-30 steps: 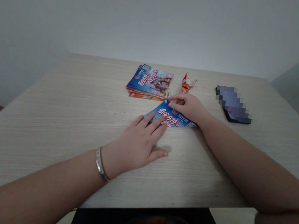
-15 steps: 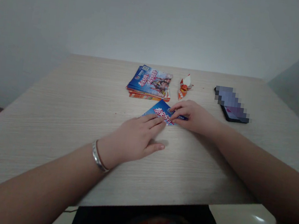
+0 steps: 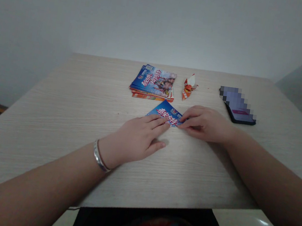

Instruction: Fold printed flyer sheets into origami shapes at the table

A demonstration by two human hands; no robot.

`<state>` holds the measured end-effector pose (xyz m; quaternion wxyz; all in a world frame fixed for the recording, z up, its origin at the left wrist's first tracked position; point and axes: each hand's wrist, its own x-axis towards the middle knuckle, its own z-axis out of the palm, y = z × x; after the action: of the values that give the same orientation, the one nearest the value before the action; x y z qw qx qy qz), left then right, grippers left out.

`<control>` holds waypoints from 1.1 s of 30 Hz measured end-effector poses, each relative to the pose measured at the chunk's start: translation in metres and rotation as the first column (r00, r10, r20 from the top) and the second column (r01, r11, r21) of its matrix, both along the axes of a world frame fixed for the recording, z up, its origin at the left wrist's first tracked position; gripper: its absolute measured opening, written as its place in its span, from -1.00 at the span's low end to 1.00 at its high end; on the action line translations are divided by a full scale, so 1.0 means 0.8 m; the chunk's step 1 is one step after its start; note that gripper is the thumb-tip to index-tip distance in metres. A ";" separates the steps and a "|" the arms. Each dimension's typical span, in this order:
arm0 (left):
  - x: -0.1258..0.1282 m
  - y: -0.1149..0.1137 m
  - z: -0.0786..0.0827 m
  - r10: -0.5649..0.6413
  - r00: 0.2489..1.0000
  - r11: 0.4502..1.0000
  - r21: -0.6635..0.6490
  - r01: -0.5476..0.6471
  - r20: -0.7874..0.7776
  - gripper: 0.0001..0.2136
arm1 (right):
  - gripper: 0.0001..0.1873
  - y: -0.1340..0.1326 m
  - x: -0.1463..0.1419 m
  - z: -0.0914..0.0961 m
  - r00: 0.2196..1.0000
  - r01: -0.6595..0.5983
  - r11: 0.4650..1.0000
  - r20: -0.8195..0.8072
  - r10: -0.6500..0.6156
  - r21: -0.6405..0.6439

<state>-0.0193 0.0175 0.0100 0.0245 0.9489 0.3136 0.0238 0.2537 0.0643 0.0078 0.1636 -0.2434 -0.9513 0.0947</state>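
A blue printed paper leaflet [image 3: 166, 108], folded to a triangle with one corner pointing away from me, lies on the table. My left hand [image 3: 139, 139] is spread flat, its fingertips pressing on the near left part of the leaflet and covering some of it. At the leaflet's right corner, my right hand [image 3: 207, 125] has its thumb and fingers bent together on the paper edge. The near edge of the paper is partly hidden by both hands.
Behind the leaflet sits a stack of printed leaflets [image 3: 155, 81]. To its right stands a small folded orange and white paper figure [image 3: 189, 88]. A phone [image 3: 239, 106] lies farther right. The pale wooden table [image 3: 88, 82] meets a wall at the back.
My right hand has slid right along the leaflet to its right corner, uncovering more of the print. The left hand stays pressed in place. The view has shifted slightly.
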 end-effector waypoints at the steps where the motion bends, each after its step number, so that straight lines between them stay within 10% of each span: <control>1: 0.000 0.000 0.000 0.000 1.000 1.000 0.002 0.000 0.002 -0.41 | -0.78 0.000 0.004 0.002 1.000 0.019 1.000 0.016 -0.018 -0.022; 24: -0.003 0.002 -0.006 -0.009 0.999 1.000 0.024 0.008 0.036 -0.47 | -0.64 0.011 0.044 0.011 0.977 0.177 0.919 -0.050 -0.207 -0.351; 33: -0.002 0.006 -0.008 -0.014 0.995 1.000 0.004 0.014 0.094 -0.50 | -0.52 0.010 0.016 -0.021 0.913 0.387 0.906 -0.068 -0.402 -0.170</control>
<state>-0.0211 0.0222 0.0037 0.0379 0.9490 0.3054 0.0689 0.2665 0.0720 -0.0086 0.2084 -0.4375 -0.8627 0.1447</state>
